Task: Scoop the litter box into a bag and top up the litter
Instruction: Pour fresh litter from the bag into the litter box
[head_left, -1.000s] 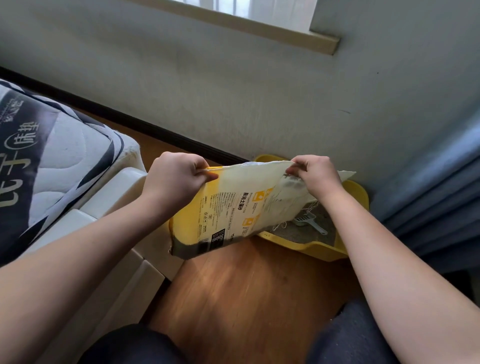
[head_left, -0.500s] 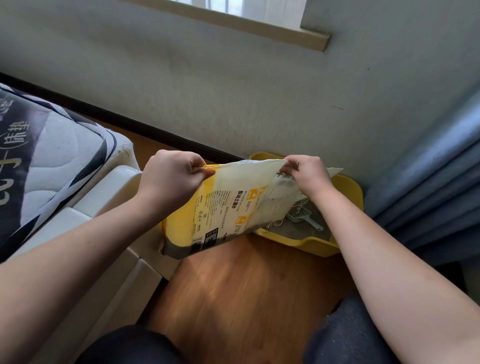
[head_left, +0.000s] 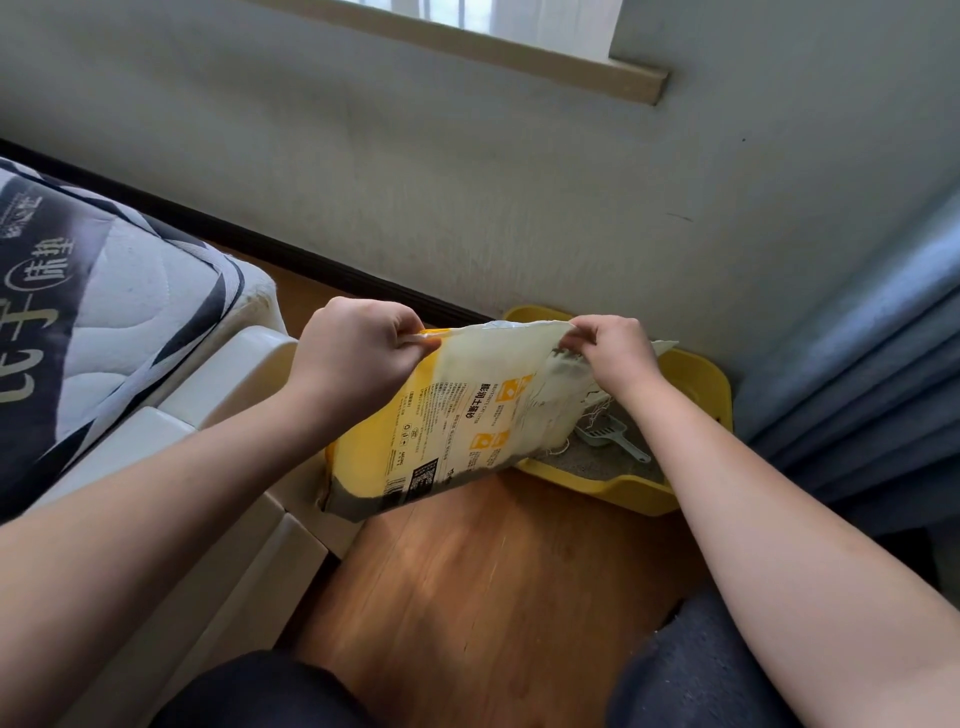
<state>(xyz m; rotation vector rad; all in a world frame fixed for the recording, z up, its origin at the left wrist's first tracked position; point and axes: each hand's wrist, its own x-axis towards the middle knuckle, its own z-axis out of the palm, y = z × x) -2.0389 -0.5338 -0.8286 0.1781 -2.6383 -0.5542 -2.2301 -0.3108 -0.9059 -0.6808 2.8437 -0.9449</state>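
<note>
Litter bag (head_left: 457, 421) unchanged over the last second, tilted mouth-first toward litter box (head_left: 706, 374) at 2 o'clock. Left hand (head_left: 358, 358) and right hand (head_left: 613, 353) both pinch its top edge. Pour apparently not yet started.

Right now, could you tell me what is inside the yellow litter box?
Inside the yellow litter box I can see grey litter with a pale scoop lying on it. The litter bag covers the box's left part, so that area stays hidden.
</note>
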